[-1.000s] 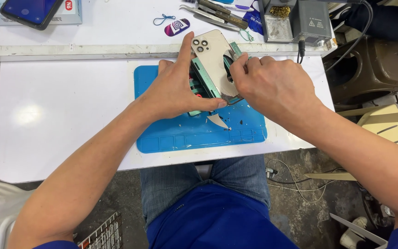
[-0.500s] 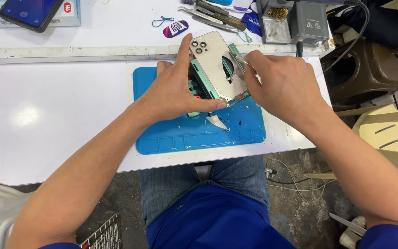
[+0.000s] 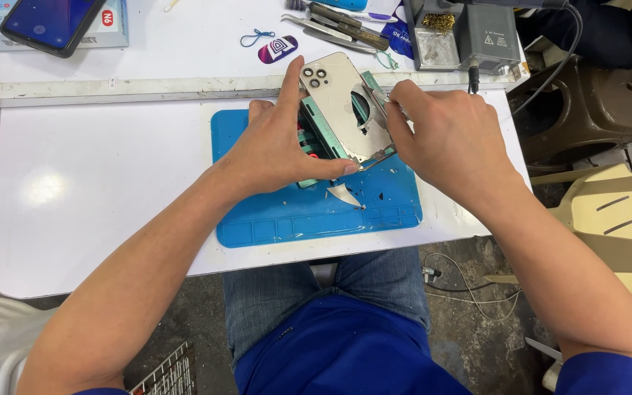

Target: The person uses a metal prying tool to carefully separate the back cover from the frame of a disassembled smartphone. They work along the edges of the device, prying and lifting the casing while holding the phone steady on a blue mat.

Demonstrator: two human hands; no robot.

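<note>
A smartphone lies on a blue work mat, its pale rear cover lifted off the green frame underneath. My left hand holds the phone's left side, with the index finger up along the cover and the thumb at the lower corner. My right hand grips the cover's right edge. A pale triangular shard and small bits lie on the mat just below the phone.
The mat rests on a white table. On the raised back shelf lie a dark phone on a box, tweezers and tools, a sticker and a grey soldering station. Chairs stand to the right.
The rear cover has been raised further off the frame. My right hand slid from the middle of the cover to its right edge.
</note>
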